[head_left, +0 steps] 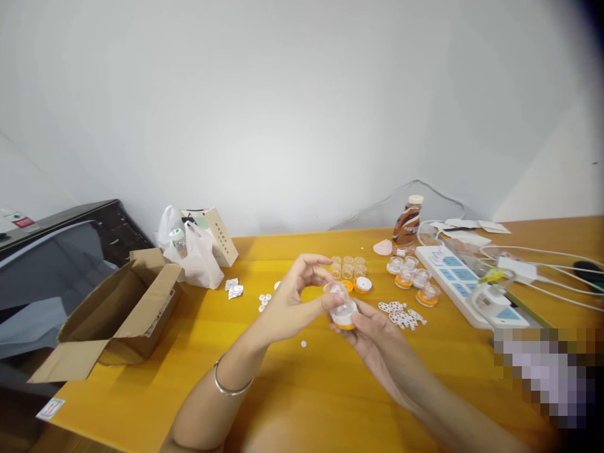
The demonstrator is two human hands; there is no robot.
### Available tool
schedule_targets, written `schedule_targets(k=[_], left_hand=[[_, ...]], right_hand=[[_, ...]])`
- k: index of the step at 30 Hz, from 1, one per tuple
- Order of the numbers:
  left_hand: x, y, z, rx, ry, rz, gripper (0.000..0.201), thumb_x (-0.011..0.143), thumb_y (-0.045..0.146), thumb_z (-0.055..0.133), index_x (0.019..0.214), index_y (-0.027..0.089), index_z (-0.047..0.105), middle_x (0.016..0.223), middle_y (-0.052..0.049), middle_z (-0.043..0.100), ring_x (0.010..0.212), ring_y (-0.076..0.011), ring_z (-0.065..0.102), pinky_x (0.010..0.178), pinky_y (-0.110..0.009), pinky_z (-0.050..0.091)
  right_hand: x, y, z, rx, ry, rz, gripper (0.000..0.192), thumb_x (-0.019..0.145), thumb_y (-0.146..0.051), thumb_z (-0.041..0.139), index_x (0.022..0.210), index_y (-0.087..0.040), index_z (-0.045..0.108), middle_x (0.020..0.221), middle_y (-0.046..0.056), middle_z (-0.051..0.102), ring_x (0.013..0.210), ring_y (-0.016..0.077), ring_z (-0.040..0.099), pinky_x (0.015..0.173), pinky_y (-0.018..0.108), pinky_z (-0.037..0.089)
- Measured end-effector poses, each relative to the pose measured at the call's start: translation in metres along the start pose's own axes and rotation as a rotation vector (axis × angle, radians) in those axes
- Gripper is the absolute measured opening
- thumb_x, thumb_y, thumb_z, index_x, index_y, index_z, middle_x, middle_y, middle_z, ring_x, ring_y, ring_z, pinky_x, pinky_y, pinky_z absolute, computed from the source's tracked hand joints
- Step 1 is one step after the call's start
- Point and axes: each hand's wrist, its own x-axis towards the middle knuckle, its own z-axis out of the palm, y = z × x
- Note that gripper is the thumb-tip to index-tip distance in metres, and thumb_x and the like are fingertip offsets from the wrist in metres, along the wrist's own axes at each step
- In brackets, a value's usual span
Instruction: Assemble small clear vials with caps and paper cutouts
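Observation:
Both hands are raised over the middle of the table around one small round piece. My left hand (302, 296) pinches a clear plastic cover (336, 290) between thumb and fingers. Just below it, my right hand (375, 336) grips a round white-and-orange base (345, 316). The cover sits on or right against the base; I cannot tell whether they are joined. Behind them stand several clear cups (348, 270) and an orange-and-white disc (363, 284). Several similar clear-topped pieces (428, 294) lie to the right, with flat white perforated parts (403, 315) nearer my right hand.
Small white parts (264, 303) and crumpled foil (234, 289) lie left of my hands. An open cardboard box (136, 314), a white plastic bag (201, 258) and a carton (221, 236) stand farther left. On the right are a brown bottle (408, 221), a power strip (465, 286) and cables.

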Motion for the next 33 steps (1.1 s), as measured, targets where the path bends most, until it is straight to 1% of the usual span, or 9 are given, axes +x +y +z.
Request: schedule_targets(k=[3, 5, 8, 10, 13, 20, 25, 29, 33], left_hand=[[0.001, 0.0, 0.0, -0.096, -0.133, -0.032, 0.039, 0.082, 0.032, 0.054, 0.118, 0.021, 0.042, 0.116, -0.012, 0.054, 0.103, -0.0222, 0.054, 0.083, -0.036, 0.044], [0.002, 0.0, 0.001, -0.014, -0.064, -0.042, 0.04, 0.077, 0.033, 0.061, 0.113, 0.02, 0.048, 0.12, -0.01, 0.051, 0.11, -0.0233, 0.049, 0.087, -0.035, 0.042], [0.003, -0.001, 0.005, 0.16, 0.071, -0.109, 0.026, 0.07, 0.031, 0.068, 0.089, 0.015, 0.06, 0.092, -0.006, 0.063, 0.09, -0.0187, 0.057, 0.083, -0.032, 0.044], [0.004, -0.003, 0.008, 0.166, 0.068, -0.119, 0.022, 0.072, 0.033, 0.065, 0.079, 0.013, 0.062, 0.078, -0.005, 0.064, 0.077, -0.0157, 0.058, 0.076, -0.03, 0.046], [0.004, -0.004, 0.01, 0.113, 0.064, -0.072, 0.024, 0.075, 0.036, 0.062, 0.08, 0.012, 0.063, 0.078, -0.006, 0.064, 0.074, -0.0147, 0.058, 0.071, -0.027, 0.046], [0.008, -0.004, -0.002, 0.014, -0.275, -0.148, 0.032, 0.067, 0.034, 0.07, 0.092, 0.014, 0.064, 0.096, -0.009, 0.061, 0.08, -0.0156, 0.059, 0.075, -0.029, 0.047], [0.006, -0.011, 0.017, 0.037, -0.115, -0.152, 0.026, 0.072, 0.031, 0.066, 0.091, 0.012, 0.062, 0.091, -0.007, 0.061, 0.054, -0.0076, 0.054, 0.056, -0.024, 0.048], [0.008, -0.015, 0.028, 0.186, 0.035, -0.027, 0.023, 0.069, 0.025, 0.068, 0.088, 0.014, 0.064, 0.091, -0.006, 0.062, 0.074, -0.0148, 0.06, 0.07, -0.027, 0.05], [0.011, -0.015, 0.025, 0.263, 0.076, 0.016, 0.02, 0.069, 0.024, 0.068, 0.087, 0.016, 0.064, 0.091, -0.005, 0.063, 0.089, -0.0188, 0.057, 0.084, -0.031, 0.045]], right_hand=[[0.0, 0.002, 0.001, -0.003, -0.001, 0.002, 0.026, 0.073, -0.036, 0.066, 0.093, -0.021, 0.067, 0.087, 0.004, 0.067, 0.075, 0.016, 0.059, 0.077, 0.03, 0.047], [0.0, 0.003, 0.001, -0.025, 0.0, -0.019, 0.025, 0.072, -0.034, 0.068, 0.095, -0.023, 0.067, 0.092, 0.004, 0.067, 0.081, 0.0162, 0.058, 0.082, 0.03, 0.044], [0.0, 0.003, -0.001, -0.054, 0.008, -0.034, 0.026, 0.069, -0.033, 0.07, 0.094, -0.024, 0.068, 0.098, 0.004, 0.067, 0.087, 0.0185, 0.058, 0.085, 0.033, 0.043], [0.001, 0.004, -0.002, -0.041, 0.002, -0.033, 0.026, 0.07, -0.035, 0.069, 0.092, -0.023, 0.068, 0.096, 0.005, 0.067, 0.084, 0.0192, 0.058, 0.082, 0.034, 0.044], [0.001, 0.004, -0.005, -0.02, -0.037, -0.037, 0.026, 0.069, -0.035, 0.07, 0.092, -0.021, 0.069, 0.093, 0.006, 0.067, 0.079, 0.0178, 0.058, 0.08, 0.033, 0.044], [-0.003, 0.008, -0.008, 0.032, 0.015, -0.029, 0.032, 0.071, -0.035, 0.069, 0.101, -0.028, 0.059, 0.096, 0.002, 0.065, 0.076, 0.0145, 0.058, 0.076, 0.031, 0.045], [-0.004, 0.01, 0.001, 0.163, 0.124, -0.136, 0.017, 0.076, -0.039, 0.063, 0.086, -0.027, 0.057, 0.075, -0.003, 0.058, 0.065, 0.0124, 0.051, 0.065, 0.027, 0.044], [0.002, 0.009, 0.009, 0.23, 0.186, -0.195, 0.013, 0.077, -0.038, 0.061, 0.081, -0.027, 0.055, 0.072, -0.004, 0.052, 0.06, 0.0108, 0.045, 0.054, 0.022, 0.04], [0.008, 0.01, 0.013, 0.188, 0.272, -0.212, 0.014, 0.077, -0.041, 0.059, 0.076, -0.028, 0.054, 0.08, -0.004, 0.055, 0.07, 0.0123, 0.05, 0.061, 0.024, 0.043]])
